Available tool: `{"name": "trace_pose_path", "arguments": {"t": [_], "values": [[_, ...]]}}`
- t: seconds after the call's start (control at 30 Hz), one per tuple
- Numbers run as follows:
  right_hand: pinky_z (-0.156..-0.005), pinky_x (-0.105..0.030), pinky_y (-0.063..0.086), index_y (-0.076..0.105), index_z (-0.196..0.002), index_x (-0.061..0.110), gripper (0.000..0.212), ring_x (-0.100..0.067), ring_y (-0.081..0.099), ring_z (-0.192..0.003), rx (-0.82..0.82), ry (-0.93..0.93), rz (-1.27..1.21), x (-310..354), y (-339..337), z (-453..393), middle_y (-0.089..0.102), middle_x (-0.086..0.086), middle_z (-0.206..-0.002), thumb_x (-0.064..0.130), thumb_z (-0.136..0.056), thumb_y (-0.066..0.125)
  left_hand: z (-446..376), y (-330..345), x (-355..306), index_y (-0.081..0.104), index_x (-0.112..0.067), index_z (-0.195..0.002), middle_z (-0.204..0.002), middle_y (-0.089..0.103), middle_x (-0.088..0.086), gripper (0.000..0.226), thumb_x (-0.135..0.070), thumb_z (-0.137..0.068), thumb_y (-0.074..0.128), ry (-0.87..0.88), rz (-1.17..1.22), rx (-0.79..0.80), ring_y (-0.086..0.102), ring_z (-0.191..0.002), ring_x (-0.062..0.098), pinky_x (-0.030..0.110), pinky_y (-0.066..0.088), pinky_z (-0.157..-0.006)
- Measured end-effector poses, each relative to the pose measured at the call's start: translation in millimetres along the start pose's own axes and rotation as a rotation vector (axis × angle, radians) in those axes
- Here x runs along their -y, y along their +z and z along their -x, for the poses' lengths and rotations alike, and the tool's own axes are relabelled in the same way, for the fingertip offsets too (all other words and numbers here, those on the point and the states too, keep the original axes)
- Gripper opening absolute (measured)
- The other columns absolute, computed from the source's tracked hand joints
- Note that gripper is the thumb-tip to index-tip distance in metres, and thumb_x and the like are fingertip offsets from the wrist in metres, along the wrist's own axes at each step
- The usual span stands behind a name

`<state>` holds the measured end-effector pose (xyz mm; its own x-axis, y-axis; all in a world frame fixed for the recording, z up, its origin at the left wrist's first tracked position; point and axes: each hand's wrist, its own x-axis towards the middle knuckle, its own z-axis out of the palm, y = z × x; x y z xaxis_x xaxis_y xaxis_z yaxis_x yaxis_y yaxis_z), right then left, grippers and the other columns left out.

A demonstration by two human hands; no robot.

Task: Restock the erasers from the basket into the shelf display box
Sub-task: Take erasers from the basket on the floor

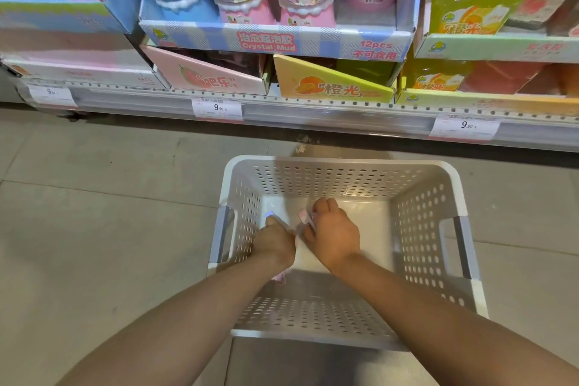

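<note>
A white perforated basket (pixel 341 177) stands on the floor below the shelf. Both my hands reach down inside it. My left hand (pixel 275 240) is closed on a small pale eraser (pixel 270 215) whose tip shows above the fingers. My right hand (pixel 333 233) grips a pink-and-white eraser (pixel 305 218) between thumb and fingers. Another pink eraser (pixel 279 278) peeks out under my left wrist near the basket's front wall. The pink display box (pixel 203 75) and the yellow display box (pixel 332 84) sit on the bottom shelf ahead.
A blue "Crystal Mud" carton (pixel 275 41) with clear domed toys is stacked above the display boxes. Price tags (pixel 217 108) line the shelf rail. Grey tiled floor (pixel 109 213) lies left and right of the basket.
</note>
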<state>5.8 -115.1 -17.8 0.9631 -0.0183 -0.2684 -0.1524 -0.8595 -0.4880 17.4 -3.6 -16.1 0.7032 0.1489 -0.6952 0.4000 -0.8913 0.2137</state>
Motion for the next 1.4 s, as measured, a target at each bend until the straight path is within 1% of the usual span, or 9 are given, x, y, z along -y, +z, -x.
{"name": "trace_pose_path", "arguments": {"t": [0.13,0.3,0.47,0.67,0.8,1.17,1.27,1.33,1.4], "values": [[-0.077,-0.038,0.048,0.038,-0.12,0.009,0.05,-0.03,0.051,-0.109,0.055,0.291,-0.061,7,11,-8,0.047,-0.011,-0.121,0.031,-0.083,0.062,-7,3,1,0.025,-0.003,-0.128,-0.118,0.06,0.02,0.041,-0.018,-0.094,0.043,0.047,-0.093,-0.038,0.058,-0.107,0.035,0.035,0.044,-0.078],[-0.081,-0.038,0.049,0.044,-0.115,0.004,0.031,-0.034,0.057,-0.106,0.095,0.401,-0.14,12,12,-14,0.057,-0.016,-0.116,0.019,-0.089,0.053,-8,3,-1,0.029,-0.005,-0.122,-0.118,0.058,0.019,0.04,-0.008,-0.085,0.045,0.032,-0.094,-0.005,0.059,-0.106,0.036,0.037,0.048,-0.08],[-0.087,-0.034,0.049,0.06,-0.114,0.008,0.027,-0.032,0.061,-0.105,0.167,0.364,-0.121,11,13,-18,0.063,-0.016,-0.115,0.018,-0.091,0.05,-3,3,-2,0.032,-0.006,-0.112,-0.115,0.057,0.013,0.051,-0.015,-0.075,0.066,-0.012,0.02,0.03,0.062,-0.101,0.032,0.031,0.047,-0.061],[-0.099,-0.034,0.041,0.034,-0.131,-0.001,0.039,-0.029,0.042,-0.123,0.257,0.312,0.057,17,16,-11,0.041,-0.018,-0.133,0.016,-0.096,0.04,-2,11,2,0.033,-0.002,-0.126,-0.131,0.043,0.019,0.054,0.001,-0.078,0.057,0.036,-0.016,0.012,0.052,-0.118,0.03,0.033,0.047,-0.096],[-0.097,-0.035,0.04,0.033,-0.13,0.002,0.039,-0.03,0.043,-0.121,0.294,0.224,0.1,17,16,-3,0.041,-0.017,-0.133,0.012,-0.094,0.043,0,9,2,0.031,-0.006,-0.13,-0.135,0.037,0.017,0.055,0.003,-0.082,0.053,0.061,-0.012,0.066,0.051,-0.118,0.03,0.034,0.044,-0.099],[-0.079,-0.032,0.039,0.04,-0.125,0.0,0.032,-0.038,0.056,-0.107,0.233,0.135,-0.411,48,-104,22,0.057,-0.026,-0.12,0.017,-0.098,0.035,61,-80,-26,0.054,0.001,-0.108,-0.11,0.063,0.023,0.033,-0.022,-0.098,0.034,0.346,-0.022,-0.045,0.059,-0.101,0.038,0.033,0.042,-0.077],[-0.06,-0.027,0.034,0.05,-0.104,0.012,0.021,-0.029,0.057,-0.084,0.144,0.115,-0.508,72,-155,44,0.063,-0.01,-0.089,0.026,-0.098,0.037,105,-118,-38,0.053,0.007,-0.111,-0.115,0.061,0.029,0.034,-0.017,-0.1,0.032,0.392,0.124,-0.002,0.058,-0.102,0.043,0.039,0.046,-0.083],[-0.057,-0.021,0.035,0.045,-0.083,0.03,0.016,-0.013,0.048,-0.063,0.089,0.109,-0.604,92,-193,62,0.05,0.01,-0.068,0.03,-0.098,0.038,137,-146,-48,0.052,0.01,-0.109,-0.107,0.061,0.034,0.035,-0.017,-0.1,0.032,0.371,0.251,0.038,0.061,-0.083,0.042,0.041,0.05,-0.07],[-0.058,-0.026,0.038,0.042,-0.073,0.033,0.026,-0.009,0.044,-0.054,0.059,0.118,-0.675,114,-234,82,0.046,0.009,-0.06,0.03,-0.097,0.038,173,-180,-57,0.052,0.009,-0.103,-0.075,0.062,0.03,0.035,-0.018,-0.1,0.031,0.355,0.345,0.095,0.055,-0.05,0.028,0.029,0.045,-0.046]]}}
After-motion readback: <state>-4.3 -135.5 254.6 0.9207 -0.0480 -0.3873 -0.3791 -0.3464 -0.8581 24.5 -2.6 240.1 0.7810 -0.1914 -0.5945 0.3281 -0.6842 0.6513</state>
